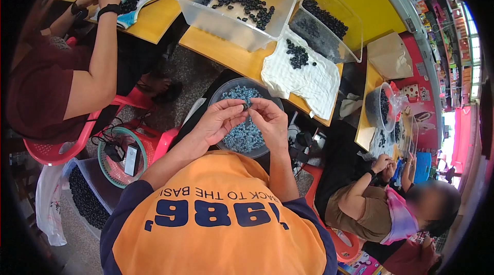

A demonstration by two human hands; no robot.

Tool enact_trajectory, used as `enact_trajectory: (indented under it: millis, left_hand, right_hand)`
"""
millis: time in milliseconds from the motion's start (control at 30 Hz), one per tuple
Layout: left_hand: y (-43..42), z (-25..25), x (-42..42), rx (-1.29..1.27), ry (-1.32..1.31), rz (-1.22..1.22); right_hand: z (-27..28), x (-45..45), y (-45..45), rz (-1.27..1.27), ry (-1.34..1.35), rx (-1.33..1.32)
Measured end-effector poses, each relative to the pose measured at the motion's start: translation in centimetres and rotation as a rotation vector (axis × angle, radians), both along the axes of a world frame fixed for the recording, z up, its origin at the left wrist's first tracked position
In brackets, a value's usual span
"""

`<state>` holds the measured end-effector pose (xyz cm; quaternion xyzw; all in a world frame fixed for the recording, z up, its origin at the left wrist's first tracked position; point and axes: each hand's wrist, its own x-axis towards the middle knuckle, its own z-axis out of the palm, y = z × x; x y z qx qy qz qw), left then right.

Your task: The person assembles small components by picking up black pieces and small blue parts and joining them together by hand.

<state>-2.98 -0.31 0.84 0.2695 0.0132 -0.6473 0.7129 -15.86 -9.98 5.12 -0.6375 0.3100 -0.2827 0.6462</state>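
My left hand (pixel 221 119) and my right hand (pixel 267 121) meet in front of my chest, fingertips closed in a pinch. Between them is a small black round piece (pixel 245 107), gripped from both sides; its exact kind is too small to make out. Directly below the hands stands a round grey tub (pixel 276 101) holding many small light-blue pieces (pixel 242 138). On the table edge beyond lies a white cloth (pixel 312 83) with a small heap of black pieces (pixel 297 54) on it.
A large clear bin (pixel 226 27) and a second clear bin (pixel 355 51) hold black pieces on the wooden table (pixel 206 44). One person (pixel 77 77) works at left, another (pixel 368 198) at right. A basket (pixel 108 164) and a bin of black pieces (pixel 85 198) stand at lower left.
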Motion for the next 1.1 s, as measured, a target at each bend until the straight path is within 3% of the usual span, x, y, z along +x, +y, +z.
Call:
enact_trajectory:
  millis: [167, 233, 267, 300, 367, 533, 1100]
  left_hand:
    - [0.2, -1.0, 1.1, -0.048, 0.081, 0.031]
    - [0.4, -1.1, 2.1, -0.077, 0.105, 0.103]
    - [0.7, -1.0, 2.5, -0.079, 0.108, 0.136]
    - [0.9, -0.9, 2.9, -0.081, 0.11, 0.17]
    - [1.2, -1.5, 3.5, -0.074, 0.107, 0.179]
    - [1.5, -1.6, 3.6, -0.065, 0.106, 0.189]
    - [2.1, -2.2, 3.7, -0.08, 0.111, 0.149]
  right_hand:
    - [-1.4, -1.4, -2.4, -0.115, 0.038, 0.018]
    - [-2.1, -2.1, -3.3, -0.197, 0.047, -0.042]
    - [-2.9, -2.6, -3.8, -0.221, 0.212, -0.205]
    - [-2.9, -2.6, -3.7, -0.225, 0.218, -0.196]
    - [-2.7, -2.4, -3.6, 0.011, 0.408, -0.961]
    - [-5.6, -1.6, -1.8, 0.22, 0.529, -0.944]
    - [-5.6, 0.6, -0.4, 0.303, 0.741, -0.966]
